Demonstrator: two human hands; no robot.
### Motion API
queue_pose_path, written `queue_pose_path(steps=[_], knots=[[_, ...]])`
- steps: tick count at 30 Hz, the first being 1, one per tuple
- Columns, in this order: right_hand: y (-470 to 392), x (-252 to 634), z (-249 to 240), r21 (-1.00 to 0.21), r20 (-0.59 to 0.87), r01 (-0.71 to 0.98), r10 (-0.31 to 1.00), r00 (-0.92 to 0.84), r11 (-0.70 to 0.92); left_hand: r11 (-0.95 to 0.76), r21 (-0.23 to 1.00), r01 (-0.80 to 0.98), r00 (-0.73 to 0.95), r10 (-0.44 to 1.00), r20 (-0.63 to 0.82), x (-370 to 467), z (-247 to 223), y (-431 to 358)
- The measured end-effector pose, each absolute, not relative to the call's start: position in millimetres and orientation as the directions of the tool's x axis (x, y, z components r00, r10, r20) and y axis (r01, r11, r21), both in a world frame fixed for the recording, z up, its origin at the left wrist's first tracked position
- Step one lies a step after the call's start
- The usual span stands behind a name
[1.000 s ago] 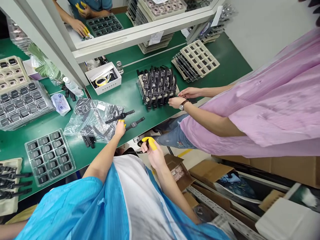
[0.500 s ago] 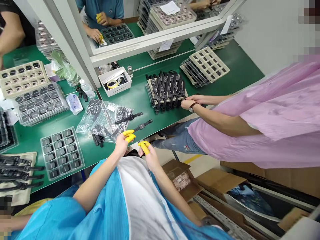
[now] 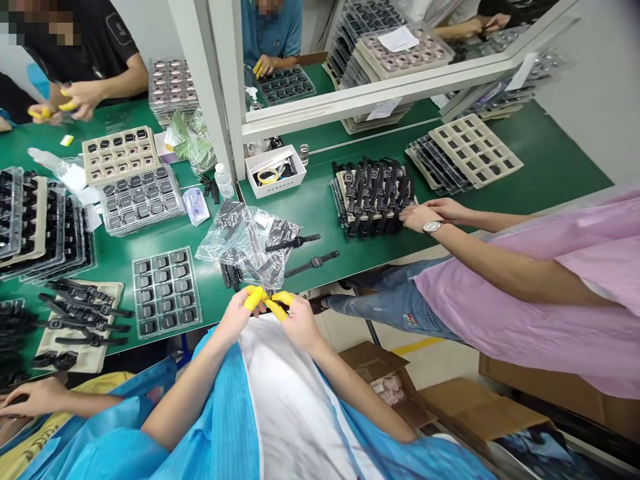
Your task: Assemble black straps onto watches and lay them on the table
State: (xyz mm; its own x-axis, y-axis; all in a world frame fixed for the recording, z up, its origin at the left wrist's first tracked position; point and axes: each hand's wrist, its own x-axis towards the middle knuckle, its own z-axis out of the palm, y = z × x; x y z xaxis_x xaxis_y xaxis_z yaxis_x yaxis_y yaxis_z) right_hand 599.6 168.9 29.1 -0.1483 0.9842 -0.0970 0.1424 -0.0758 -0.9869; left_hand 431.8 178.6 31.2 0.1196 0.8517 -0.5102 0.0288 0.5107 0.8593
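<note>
My left hand (image 3: 244,311) and my right hand (image 3: 295,319), both with yellow finger covers, meet at the table's front edge. Their fingers are pinched together around something small and dark, too hidden to name. Just beyond them lies a clear plastic bag (image 3: 245,233) with dark pieces inside. One black watch (image 3: 316,262) with its strap lies flat right of the bag, and another black strap (image 3: 293,243) rests partly on the bag. Left of my hands is a clear tray (image 3: 167,292) of dark square watch bodies.
A person in pink touches a stack of trays (image 3: 373,193) loaded with black straps. Beyond are a white box (image 3: 275,175) of tools, a bottle (image 3: 223,181) and a beige tray (image 3: 475,150). Another beige tray (image 3: 113,297) with straps lies left, near a neighbour's hand. Cardboard boxes stand below right.
My hands have come together, the left no longer beside the watch, which lies flat on the table. The view has shifted left, showing more of the left side and a person in black.
</note>
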Motion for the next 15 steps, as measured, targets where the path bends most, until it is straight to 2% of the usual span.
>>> queue_pose_path(steps=[3,6,12,15], knots=[[168,586,31,-0.953,-0.02,0.295,0.958,-0.285,0.068,0.513,0.858,0.006,0.129,0.851,-0.51,413,42,171],[166,571,28,-0.948,-0.035,0.31,0.944,-0.329,0.072,0.466,0.884,0.021,0.115,0.878,-0.465,400,45,168],[165,555,36,-0.979,-0.193,0.139,0.9,-0.391,-0.15,0.493,0.86,-0.132,0.098,0.87,-0.483,366,55,171],[167,549,42,-0.95,-0.27,0.001,0.824,-0.498,-0.311,0.537,0.819,-0.203,0.197,0.842,-0.503,348,65,173]])
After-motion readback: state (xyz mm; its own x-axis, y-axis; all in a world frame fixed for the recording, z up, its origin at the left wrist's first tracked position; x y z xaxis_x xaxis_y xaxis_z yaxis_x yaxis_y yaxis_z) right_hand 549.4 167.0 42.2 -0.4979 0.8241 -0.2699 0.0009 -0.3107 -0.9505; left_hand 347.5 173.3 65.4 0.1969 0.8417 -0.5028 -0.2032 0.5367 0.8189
